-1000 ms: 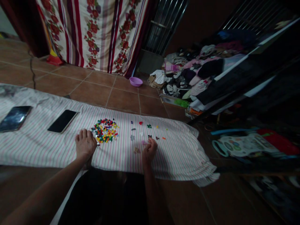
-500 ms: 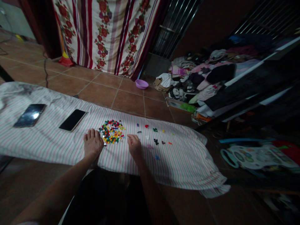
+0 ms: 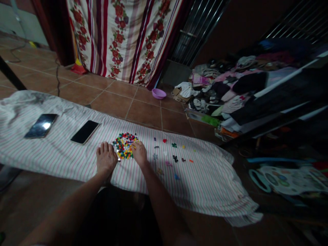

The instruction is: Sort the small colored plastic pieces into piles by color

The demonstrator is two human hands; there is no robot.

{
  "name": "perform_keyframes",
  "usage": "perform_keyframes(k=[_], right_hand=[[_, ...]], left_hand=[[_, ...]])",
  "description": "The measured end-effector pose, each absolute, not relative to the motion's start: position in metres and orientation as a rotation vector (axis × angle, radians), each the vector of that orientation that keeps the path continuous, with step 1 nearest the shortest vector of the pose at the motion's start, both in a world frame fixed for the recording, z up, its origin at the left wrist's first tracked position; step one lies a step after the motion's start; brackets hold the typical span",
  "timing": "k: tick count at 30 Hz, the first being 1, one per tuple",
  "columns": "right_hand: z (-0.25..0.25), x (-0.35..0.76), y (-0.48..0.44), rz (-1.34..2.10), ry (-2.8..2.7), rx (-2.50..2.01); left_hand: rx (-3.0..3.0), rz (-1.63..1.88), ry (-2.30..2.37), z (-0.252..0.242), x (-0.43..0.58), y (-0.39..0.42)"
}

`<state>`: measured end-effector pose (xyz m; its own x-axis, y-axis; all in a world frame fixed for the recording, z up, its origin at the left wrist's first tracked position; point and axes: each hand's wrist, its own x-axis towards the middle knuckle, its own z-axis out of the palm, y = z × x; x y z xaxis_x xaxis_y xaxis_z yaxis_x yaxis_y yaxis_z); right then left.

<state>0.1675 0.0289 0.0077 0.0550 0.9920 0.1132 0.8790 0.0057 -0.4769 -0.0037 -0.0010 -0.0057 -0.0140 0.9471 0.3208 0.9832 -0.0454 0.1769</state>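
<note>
Striped cloth (image 3: 205, 191) lies below us, where our right hand (image 3: 139, 153) has its fingers bent nearly together at the pile of coloured pieces (image 3: 124, 148), about midway between far and near edges; whether they hold one, we cannot tell. Our left hand (image 3: 106, 158) rests with extended fingers beside this pile. Toward the cloth's right end we see small clusters (image 3: 174, 145), toward its left end two dark phones (image 3: 85, 132).

**Pile (image 3: 123, 147) between the fingers, groups (image 3: 175, 158) to their right**

The pile lies on the cloth (image 3: 205, 184), between left fingers (image 3: 106, 147) and right fingers (image 3: 136, 144). Right of the right fingers, the groups spread across the cloth. Left of the left fingers lies a phone (image 3: 85, 132). Beyond both, on the floor (image 3: 145, 111), sits a basin (image 3: 159, 94).
</note>
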Motion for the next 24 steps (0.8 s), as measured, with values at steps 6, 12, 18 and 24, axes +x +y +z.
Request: perform_keyframes(k=[6, 12, 18, 24], right_hand=[[0.004, 0.167, 0.030, 0.354, -1.855, -1.885], [-0.001, 0.170, 0.029, 0.356, -1.765, -1.756], [-0.008, 0.174, 0.025, 0.462, -1.659, -1.649], [-0.011, 0.189, 0.015, 0.502, -1.500, -1.591]], left_hand=[[-2.140, -0.573, -2.121, -0.004, -0.003, -0.002], [-2.172, -0.631, -2.133, -0.004, -0.004, -0.002], [-2.158, -0.584, -2.116, -0.001, -0.003, -0.003], [-2.181, -0.563, -2.131, 0.002, -0.004, -0.004]])
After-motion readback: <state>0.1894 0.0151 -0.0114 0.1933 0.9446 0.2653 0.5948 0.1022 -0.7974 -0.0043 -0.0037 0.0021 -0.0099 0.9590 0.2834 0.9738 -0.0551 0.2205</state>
